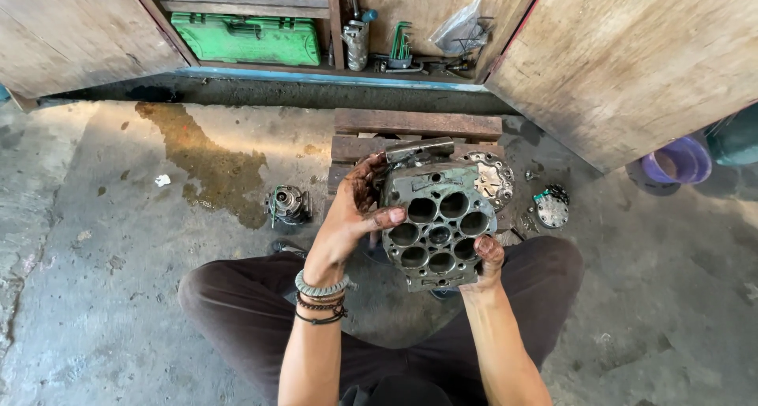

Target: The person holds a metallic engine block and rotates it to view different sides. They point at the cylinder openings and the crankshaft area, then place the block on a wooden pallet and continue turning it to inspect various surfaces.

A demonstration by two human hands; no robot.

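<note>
A greasy metal cylinder block (439,224), grey-green with a ring of round bores around a centre bore, is held up in front of the person, above the lap and the concrete floor (118,295). The left hand (353,208) is clamped on the block's left edge, thumb laid across the bored face, fingers wrapped behind; beaded bracelets (320,297) are worn on that wrist. The right hand (488,256) is closed on the block's lower right corner, supporting it from below, fingers mostly hidden behind the casting. Both hands are smeared with dark oil.

Just behind the block, a round metal plate (491,177) is seen lying on a wooden pallet (418,125). A small round part with a green piece (550,208) lies on the floor to the right, and a pulley-like assembly (287,204) sits to the left, beside an oil stain (213,165). Further back, an open wooden cabinet holds a green tool case (246,39) and hex keys (401,43). A purple bucket (677,163) stands at far right.
</note>
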